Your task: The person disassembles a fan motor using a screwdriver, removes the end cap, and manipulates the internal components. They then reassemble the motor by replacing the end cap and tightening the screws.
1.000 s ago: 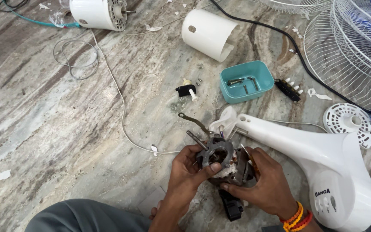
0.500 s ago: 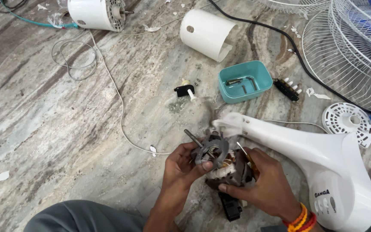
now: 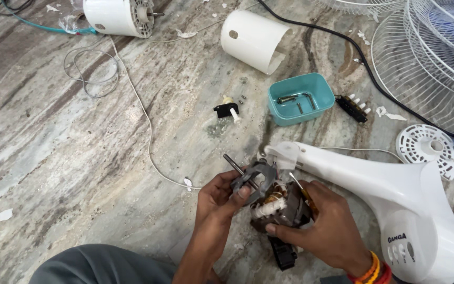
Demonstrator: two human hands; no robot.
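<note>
Floor: streaked marble floor (image 3: 80,158) under all of your work.
Left hand (image 3: 217,200): your fingers pinch the grey end bracket (image 3: 253,176) with its shaft.
Right hand (image 3: 324,229): your fingers wrap the fan motor (image 3: 282,208); a screwdriver seems tucked in the same grip.
Motor: held just above the floor, beside the white fan stand (image 3: 395,200).
Further out: teal tray (image 3: 299,98) with screws, white cover (image 3: 253,39), wire grille (image 3: 432,58).

Both forearms bare, no sleeves. Right hand (image 3: 326,225): red, orange and yellow bangles (image 3: 370,272) at wrist. Grey trousers (image 3: 103,264) below left hand (image 3: 218,198).
</note>
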